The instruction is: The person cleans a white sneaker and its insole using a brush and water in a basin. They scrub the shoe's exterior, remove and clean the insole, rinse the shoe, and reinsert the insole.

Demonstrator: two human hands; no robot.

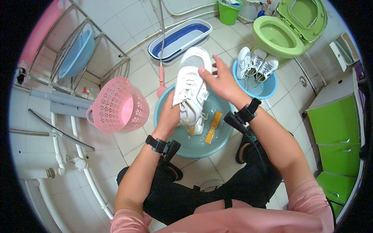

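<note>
My left hand [169, 118] grips a white lace-up sneaker [191, 87] near its heel, holding it above a teal basin [192, 155] with water. The sneaker's toe has a grey panel and points away from me. My right hand [224, 83] is beside the shoe's toe with fingers apart; its thumb overlaps the shoe's side, and I cannot tell whether it touches. An amber-yellow scrubbing brush [213, 128] lies in the basin. Under the held shoe, part of another white shoe [199, 128] shows in the basin; the rest is hidden.
A blue basin [269, 94] at the right holds several sneakers [262, 65]. To the left stands a pink perforated basket [116, 107]. Beyond are a blue-white tub [180, 40], a pink long-handled tool [161, 78], a green toilet [276, 38] and a green bin [229, 13]. Green cabinets [335, 122] line the right.
</note>
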